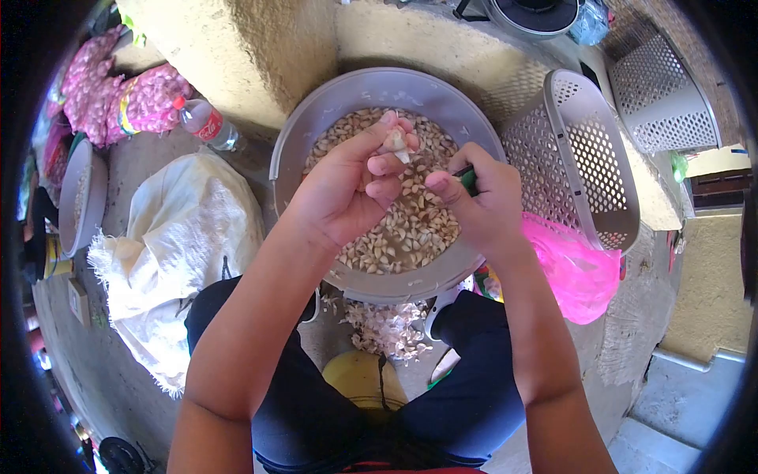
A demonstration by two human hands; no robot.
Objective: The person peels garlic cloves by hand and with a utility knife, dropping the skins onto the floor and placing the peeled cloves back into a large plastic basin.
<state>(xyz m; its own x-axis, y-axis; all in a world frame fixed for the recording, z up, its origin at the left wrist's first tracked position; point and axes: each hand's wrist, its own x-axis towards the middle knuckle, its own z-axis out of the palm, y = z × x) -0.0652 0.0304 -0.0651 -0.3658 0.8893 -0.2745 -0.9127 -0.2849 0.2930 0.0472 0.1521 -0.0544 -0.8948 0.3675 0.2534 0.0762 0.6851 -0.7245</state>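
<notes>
Between the fingertips of my left hand [347, 186] is a garlic clove [397, 142] with papery skin hanging from it. My right hand [488, 197] is closed around a small green-handled knife [467, 180]; its blade is hard to make out. Both hands are over a large grey basin [387, 79], the right one slightly apart from the clove. Many peeled garlic cloves [426, 213] lie in water inside the basin. Below it, between my feet, is a heap of garlic skins [387, 330].
A white woven sack [185, 229] lies left, near a cola bottle [209, 124] and pink net bags of garlic [154, 99]. Another basin [83, 197] stands far left. To the right are a perforated grey basket [580, 158] and a pink plastic bag [572, 268].
</notes>
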